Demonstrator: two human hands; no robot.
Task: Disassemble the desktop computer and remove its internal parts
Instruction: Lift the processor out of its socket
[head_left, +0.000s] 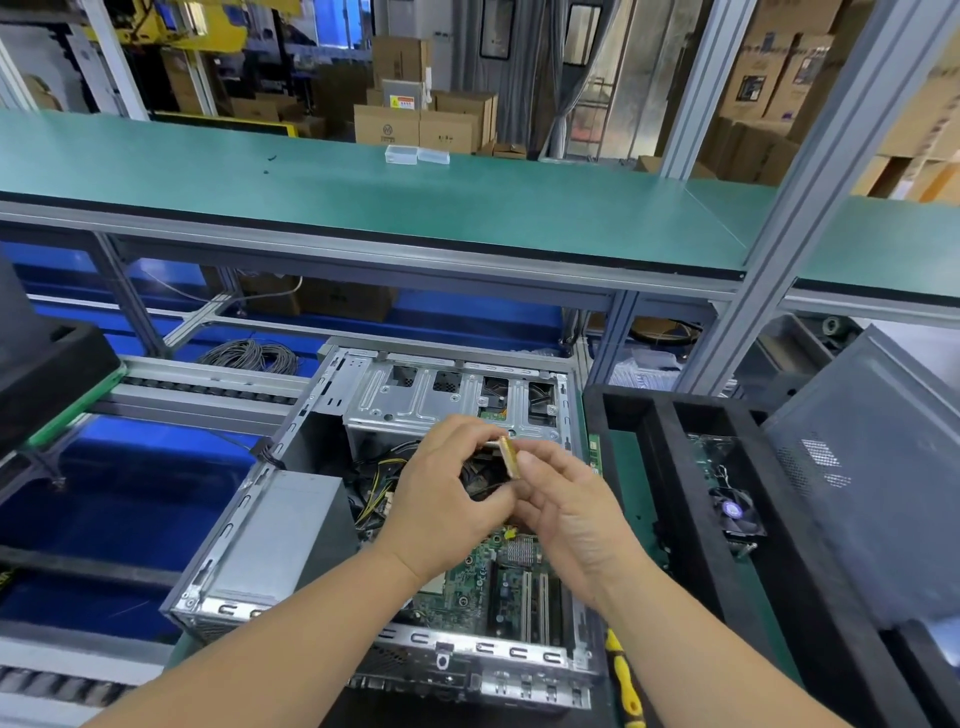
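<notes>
An open desktop case (249, 525) lies on its side in front of me, with the green motherboard (467, 577), a grey power supply (280, 535) and a silver drive cage (447, 400) inside. Above the case, both hands hold a small flat chip with a gold edge (509, 456), seen edge-on. My left hand (447, 499) pinches its left side. My right hand (566, 499) pinches its right side with the thumb on top. Yellow and black cables (379, 483) lie beneath the hands.
A black foam tray (670, 467) at the right holds a removed fan (735, 512) and a circuit board. A grey side panel (872, 467) leans at far right. A yellow-handled screwdriver (626, 680) lies by the case. A green shelf (363, 192) spans above.
</notes>
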